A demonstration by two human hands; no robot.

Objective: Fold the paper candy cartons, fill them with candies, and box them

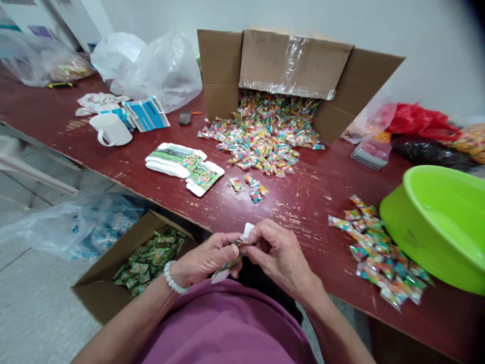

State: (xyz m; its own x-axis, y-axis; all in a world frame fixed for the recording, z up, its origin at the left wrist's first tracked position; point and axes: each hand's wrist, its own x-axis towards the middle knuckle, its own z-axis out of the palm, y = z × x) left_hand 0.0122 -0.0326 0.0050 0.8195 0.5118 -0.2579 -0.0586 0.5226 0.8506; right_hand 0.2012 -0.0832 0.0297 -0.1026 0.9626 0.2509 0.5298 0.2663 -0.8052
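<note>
Close to my body, my left hand (214,255) has its fingers wrapped round a small printed box (232,264) with white flaps. My right hand (275,247) pinches the upper end of the same box, near a raised white flap. The fingers hide most of the box. Flat green printed boxes (176,159) lie stacked on the table beyond my hands. Several small wrapped candy packets (255,192) lie beside them. A large heap of such packets (265,139) spills from a cardboard carton (295,63) lying on its side.
A green basin (439,227) stands at the right beside more packets (379,253). An open floor carton (102,278) holds green filled boxes (151,258). A white mug (110,129) and plastic bags (162,71) occupy the table's left part (56,116).
</note>
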